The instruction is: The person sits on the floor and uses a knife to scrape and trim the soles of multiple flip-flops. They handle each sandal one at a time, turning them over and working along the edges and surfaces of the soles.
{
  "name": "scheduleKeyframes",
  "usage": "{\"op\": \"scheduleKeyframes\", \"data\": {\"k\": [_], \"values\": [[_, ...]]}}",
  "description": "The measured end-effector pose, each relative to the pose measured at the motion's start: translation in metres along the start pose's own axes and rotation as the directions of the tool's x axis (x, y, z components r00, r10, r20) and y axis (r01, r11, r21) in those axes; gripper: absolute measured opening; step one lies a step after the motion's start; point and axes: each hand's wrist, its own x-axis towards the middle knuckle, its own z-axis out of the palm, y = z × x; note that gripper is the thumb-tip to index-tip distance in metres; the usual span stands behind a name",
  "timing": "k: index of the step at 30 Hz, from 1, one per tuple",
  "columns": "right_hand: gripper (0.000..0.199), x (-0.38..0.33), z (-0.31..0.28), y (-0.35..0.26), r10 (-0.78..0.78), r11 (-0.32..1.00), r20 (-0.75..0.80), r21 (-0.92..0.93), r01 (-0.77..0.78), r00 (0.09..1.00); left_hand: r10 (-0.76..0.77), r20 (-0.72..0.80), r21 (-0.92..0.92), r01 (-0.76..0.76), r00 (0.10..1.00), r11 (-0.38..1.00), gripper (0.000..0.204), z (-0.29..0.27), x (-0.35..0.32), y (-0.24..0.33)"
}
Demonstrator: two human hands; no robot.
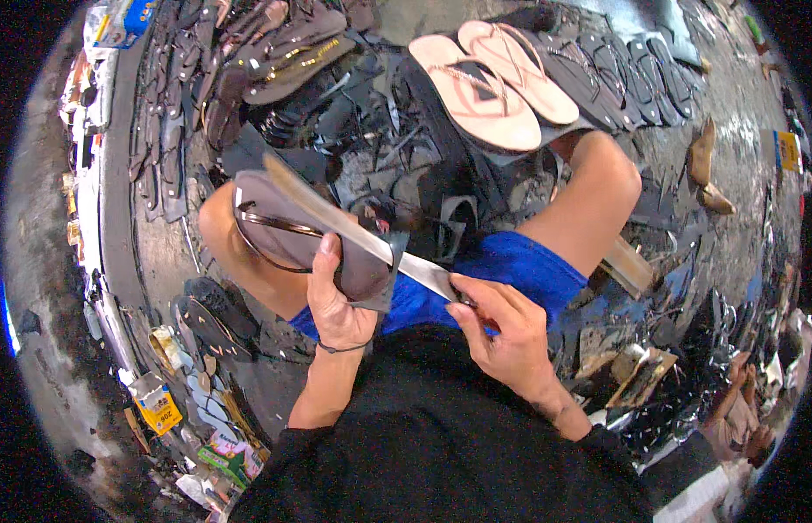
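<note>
My left hand (341, 301) is closed round a grey-brown flip-flop (358, 268) with a shiny dark strap, thumb on its footbed. A dark sheet (395, 283) juts past the near end of its sole. In my right hand (509, 329), thumb and fingers pinch the near end of a long, slim knife (428, 275). The blade crosses the sole's edge beside the dark sheet, and its far part looks tan and blurred. Beyond my hands, a pair of pale pink flip-flops (476, 98) lies with the toe straps showing.
Dark flip-flops (659, 74) line up at the back right, and more sandals (288, 65) are heaped at the back left. Black scraps (371, 144) litter the floor between my knees. A wooden shoe form (704, 170) lies to the right, a yellow box (157, 410) at the lower left.
</note>
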Motion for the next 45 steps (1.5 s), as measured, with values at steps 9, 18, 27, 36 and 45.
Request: {"op": "scheduleKeyframes", "data": {"k": [9, 18, 27, 36, 45], "values": [[0.029, -0.033, 0.000, 0.001, 0.108, 0.993, 0.190, 0.022, -0.114, 0.976, 0.146, -0.241, 0.291, -0.072, 0.960, 0.954, 0.043, 0.000, -0.009, 0.006], [0.029, -0.004, 0.041, -0.003, -0.054, 0.983, 0.106, 0.181, 0.034, 0.993, 0.086, -0.282, 0.175, -0.037, 0.955, 0.984, 0.037, -0.019, -0.022, 0.014], [0.032, 0.052, 0.039, 0.026, 0.258, 0.857, -0.023, 0.468, -0.217, 0.966, 0.189, -0.061, 0.122, -0.181, 0.980, 0.976, 0.049, 0.043, 0.016, 0.046], [0.046, 0.016, -0.012, 0.055, 0.525, 0.674, -0.171, 0.681, -0.285, 0.833, -0.498, 0.219, 0.123, 0.482, 0.839, 0.867, 0.044, 0.100, 0.125, -0.133], [0.045, 0.001, -0.021, 0.050, 0.515, 0.809, -0.022, 0.341, -0.478, 0.857, -0.268, -0.006, 0.381, 0.250, 0.963, 0.890, 0.023, 0.112, 0.130, -0.053]]}}
